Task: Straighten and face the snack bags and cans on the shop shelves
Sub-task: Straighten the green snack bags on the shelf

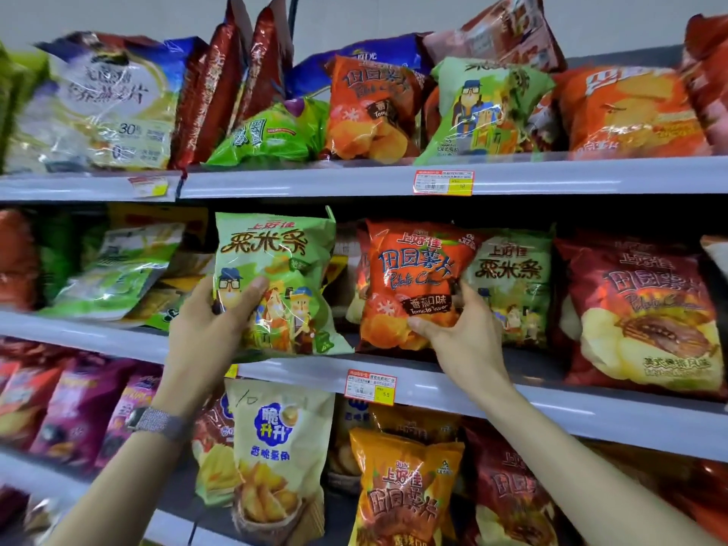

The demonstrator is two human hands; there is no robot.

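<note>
While the left hand [212,329] grips a green corn-stick bag [275,285] on the middle shelf [453,392], the right hand [465,336] pinches an orange tomato potato-chip bag [409,281] beside it.

Green bag [275,285] on the middle shelf: "上好佳" and "粟米条" are printed across the top.
Orange bag [409,285] beside it: "上好佳", "田园薯片", "Potato C…", "番茄口味" and "Tomato flavor" are read.
Second green bag [512,285]: "上好佳 粟米条" is repeated.
Dark red bag [642,313]: "田园薯片" is shown; the lower line is blurred.
Cream bag [279,447] on the lower shelf: "脆升升" and "香脆薯角" are printed, with "10" handwritten at the top.
Orange bag below [402,490]: "Oishi", "上好佳", "田园薯片".
Middle-shelf price tag [371,387]: "5.5" is marked on yellow.
Top-shelf price tag [443,182]: "10" is marked; small print is illegible.
White bag [106,104] on the top shelf: "30%" is read.
</note>
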